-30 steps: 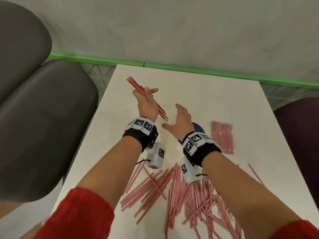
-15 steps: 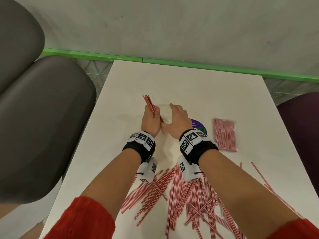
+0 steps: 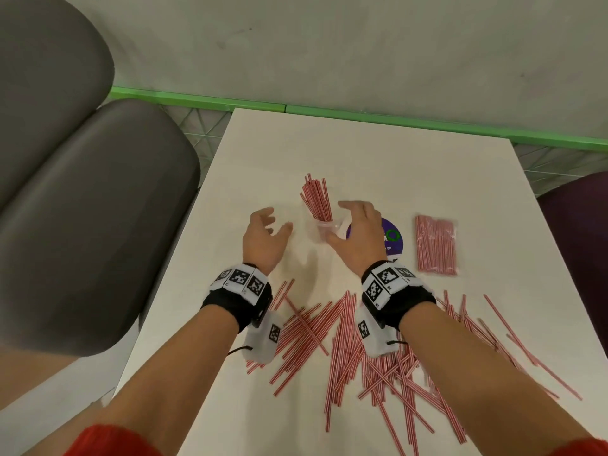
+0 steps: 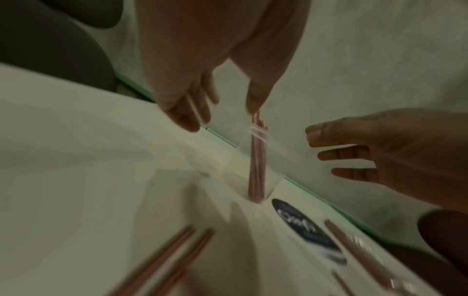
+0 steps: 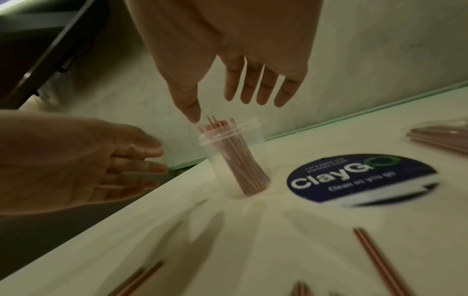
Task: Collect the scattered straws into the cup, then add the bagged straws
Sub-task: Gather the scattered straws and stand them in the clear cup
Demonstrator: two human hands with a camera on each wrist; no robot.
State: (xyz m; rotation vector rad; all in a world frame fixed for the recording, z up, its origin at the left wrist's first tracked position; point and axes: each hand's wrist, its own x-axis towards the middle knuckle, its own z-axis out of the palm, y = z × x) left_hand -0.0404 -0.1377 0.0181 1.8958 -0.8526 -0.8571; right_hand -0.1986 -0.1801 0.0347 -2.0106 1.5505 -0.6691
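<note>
A clear plastic cup (image 3: 324,229) (image 4: 263,162) (image 5: 229,160) stands upright mid-table with a bunch of red-and-white striped straws (image 3: 316,200) (image 5: 238,160) standing in it. My left hand (image 3: 266,236) (image 4: 215,104) hovers just left of the cup, fingers relaxed, holding nothing. On the cup's right my right hand (image 3: 353,230) (image 5: 243,94) is spread and apart from it. Several loose straws (image 3: 345,340) lie scattered on the near half of the table. The bagged straws (image 3: 436,245) lie flat to the right.
The white table (image 3: 394,159) carries a round purple sticker (image 3: 391,240) (image 5: 362,178) beside the cup. A grey padded seat (image 3: 82,209) runs along the left; a dark purple seat (image 3: 582,232) is at the right. A green strip (image 3: 362,116) edges the wall beyond.
My left hand brought a bunch of straws down into the cup and let go of it. Both hands have drawn back and apart from the cup.
</note>
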